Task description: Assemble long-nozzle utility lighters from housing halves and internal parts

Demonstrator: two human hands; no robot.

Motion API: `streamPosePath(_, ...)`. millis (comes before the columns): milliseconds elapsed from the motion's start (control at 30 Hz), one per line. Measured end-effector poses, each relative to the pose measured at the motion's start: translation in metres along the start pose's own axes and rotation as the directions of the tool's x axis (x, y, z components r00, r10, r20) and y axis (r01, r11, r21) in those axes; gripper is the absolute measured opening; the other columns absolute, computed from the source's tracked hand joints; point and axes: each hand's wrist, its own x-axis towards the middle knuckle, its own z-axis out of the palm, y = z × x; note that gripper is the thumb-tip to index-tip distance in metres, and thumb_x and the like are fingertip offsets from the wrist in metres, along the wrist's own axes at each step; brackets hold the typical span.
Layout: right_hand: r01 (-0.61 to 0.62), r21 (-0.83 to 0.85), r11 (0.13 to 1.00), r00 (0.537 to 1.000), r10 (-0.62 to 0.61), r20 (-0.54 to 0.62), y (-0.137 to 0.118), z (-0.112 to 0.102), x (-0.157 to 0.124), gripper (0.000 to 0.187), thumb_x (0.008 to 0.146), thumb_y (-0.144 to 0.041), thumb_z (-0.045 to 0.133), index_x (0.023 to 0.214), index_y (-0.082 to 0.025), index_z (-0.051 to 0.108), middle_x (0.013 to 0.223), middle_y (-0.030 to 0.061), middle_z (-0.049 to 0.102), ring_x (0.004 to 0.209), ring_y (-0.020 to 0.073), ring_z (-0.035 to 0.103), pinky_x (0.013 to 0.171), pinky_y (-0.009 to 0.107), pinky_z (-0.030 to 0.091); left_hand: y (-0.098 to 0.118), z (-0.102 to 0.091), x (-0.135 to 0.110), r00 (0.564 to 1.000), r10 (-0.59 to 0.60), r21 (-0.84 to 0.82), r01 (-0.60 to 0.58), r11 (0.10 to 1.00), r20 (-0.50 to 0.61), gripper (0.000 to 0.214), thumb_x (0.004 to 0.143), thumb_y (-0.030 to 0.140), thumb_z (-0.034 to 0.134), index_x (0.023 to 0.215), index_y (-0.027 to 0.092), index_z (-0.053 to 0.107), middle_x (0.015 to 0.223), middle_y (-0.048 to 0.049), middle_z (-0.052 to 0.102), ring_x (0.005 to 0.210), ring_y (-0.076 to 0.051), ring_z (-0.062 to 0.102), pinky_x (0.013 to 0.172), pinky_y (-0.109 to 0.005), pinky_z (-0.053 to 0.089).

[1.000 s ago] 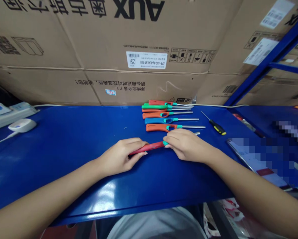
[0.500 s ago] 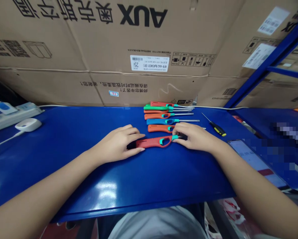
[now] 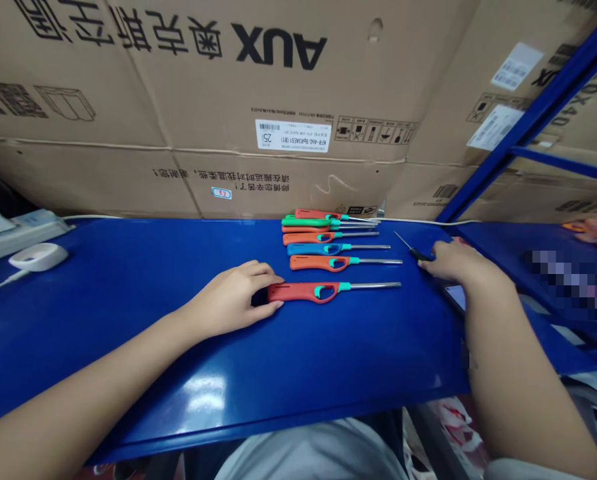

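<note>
A red long-nosed gas lighter lies flat on the blue table, its metal tube pointing right. My left hand is closed on the butt of its handle, thumb on the near side and fingers on the far side. Over at the right, my right hand has its fingers on the dark handle of a screwdriver; most of the handle is hidden under the hand. The screwdriver's thin shaft points up and left. Beyond the red lighter, several more lighters lie in a row, among them an orange one and a blue one.
A large cardboard box stands along the back of the table. To the left are a power strip and a white round device with a cable. A phone lies partly under my right forearm. A blue metal post rises at the right.
My right hand has let go of the red lighter's front end and moved right to the screwdriver. My left hand stays on the lighter's butt. The view has shifted slightly.
</note>
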Motion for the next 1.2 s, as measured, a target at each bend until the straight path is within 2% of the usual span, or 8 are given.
streamPosePath(200, 0.012, -0.005, 1.0, 0.991, -0.011, 0.137, -0.001, -0.004, -0.001, 0.03, 0.086, -0.03, 0.063, 0.111, -0.012, 0.068, 0.112, 0.0196, 0.07, 0.1, 0.0317, 0.07, 0.076, 0.037, 0.052, -0.004, 0.003, 0.0, 1.0, -0.021, -0.053, 0.021, 0.998, -0.004, 0.033, 0.093, 0.04, 0.062, 0.12, 0.022, 0.069, 0.106, -0.0068, 0.066, 0.099, -0.023, 0.063, 0.085, -0.034, 0.053)
streamPosePath(333, -0.034, 0.169, 0.985, 0.994, 0.051, -0.094, -0.012, -0.006, -0.006, 0.034, 0.089, -0.031, 0.057, 0.114, -0.01, 0.066, 0.111, 0.0246, 0.069, 0.099, 0.0358, 0.068, 0.073, 0.04, 0.051, -0.003, 0.003, 0.0, 1.0, -0.015, -0.06, 0.014, 0.998, -0.011, 0.034, 0.094, 0.041, 0.061, 0.12, 0.021, 0.069, 0.105, -0.0069, 0.066, 0.098, -0.022, 0.063, 0.084, -0.034, 0.053)
streamPosePath(400, 0.102, 0.373, 0.922, 0.95, 0.021, -0.311, -0.029, -0.007, -0.013, 0.033, 0.092, -0.032, 0.052, 0.113, -0.01, 0.065, 0.106, 0.0238, 0.07, 0.092, 0.0326, 0.068, 0.072, 0.039, 0.05, -0.002, 0.005, 0.001, 1.0, -0.004, -0.058, 0.003, 0.998, -0.026, 0.034, 0.095, 0.041, 0.059, 0.121, 0.021, 0.069, 0.104, -0.0073, 0.066, 0.098, -0.022, 0.064, 0.084, -0.034, 0.054)
streamPosePath(533, 0.561, 0.725, 0.4, 0.826, -0.219, -0.519, -0.088, -0.005, -0.047, 0.033, 0.093, -0.042, 0.05, 0.106, -0.016, 0.067, 0.077, 0.0057, 0.067, 0.061, 0.0186, 0.057, 0.059, 0.031, 0.046, 0.002, 0.015, 0.002, 0.996, 0.021, -0.055, -0.026, 0.998, -0.091, 0.036, 0.097, 0.041, 0.056, 0.124, 0.021, 0.069, 0.105, -0.008, 0.066, 0.095, -0.021, 0.064, 0.083, -0.034, 0.055)
streamPosePath(600, 0.575, 0.811, 0.108, 0.77, -0.404, -0.493, -0.118, -0.004, -0.071, 0.035, 0.09, -0.049, 0.054, 0.103, -0.019, 0.068, 0.066, -0.0004, 0.061, 0.054, 0.0151, 0.051, 0.054, 0.028, 0.044, 0.006, 0.021, 0.001, 0.993, 0.024, -0.062, -0.031, 0.998, -0.117, 0.036, 0.098, 0.039, 0.056, 0.125, 0.021, 0.068, 0.107, -0.0086, 0.066, 0.096, -0.021, 0.064, 0.084, -0.034, 0.055)
streamPosePath(667, 0.56, 0.828, 0.001, 0.726, -0.483, -0.49, -0.139, -0.003, -0.092, 0.03, 0.088, -0.045, 0.058, 0.1, -0.019, 0.068, 0.068, -0.0002, 0.062, 0.056, 0.0147, 0.052, 0.054, 0.028, 0.043, 0.011, 0.025, 0.0, 0.991, 0.026, -0.055, -0.033, 0.998, -0.129, 0.037, 0.098, 0.037, 0.055, 0.127, 0.018, 0.066, 0.112, -0.0106, 0.065, 0.101, -0.023, 0.064, 0.089, -0.036, 0.055)
streamPosePath(867, 0.58, 0.814, -0.021, 0.73, -0.43, -0.531, -0.158, 0.004, -0.107, 0.02, 0.085, -0.034, 0.063, 0.098, -0.02, 0.069, 0.085, 0.0045, 0.072, 0.071, 0.0187, 0.063, 0.064, 0.032, 0.05, 0.023, 0.024, -0.004, 0.995, 0.041, -0.056, -0.047, 0.997, -0.094, 0.038, 0.1, 0.031, 0.05, 0.132, 0.014, 0.061, 0.116, -0.0137, 0.062, 0.109, -0.026, 0.061, 0.098, -0.041, 0.054)
streamPosePath(1200, 0.72, 0.687, 0.097, 0.627, -0.515, -0.585, -0.169, 0.016, -0.103, 0.024, 0.09, -0.034, 0.059, 0.106, -0.02, 0.07, 0.106, 0.0092, 0.074, 0.085, 0.0216, 0.067, 0.075, 0.036, 0.053, 0.023, 0.024, -0.008, 0.995, 0.051, -0.092, -0.058, 0.994, -0.082, 0.036, 0.1, 0.03, 0.051, 0.13, 0.013, 0.062, 0.116, -0.0148, 0.062, 0.109, -0.026, 0.061, 0.099, -0.042, 0.054)
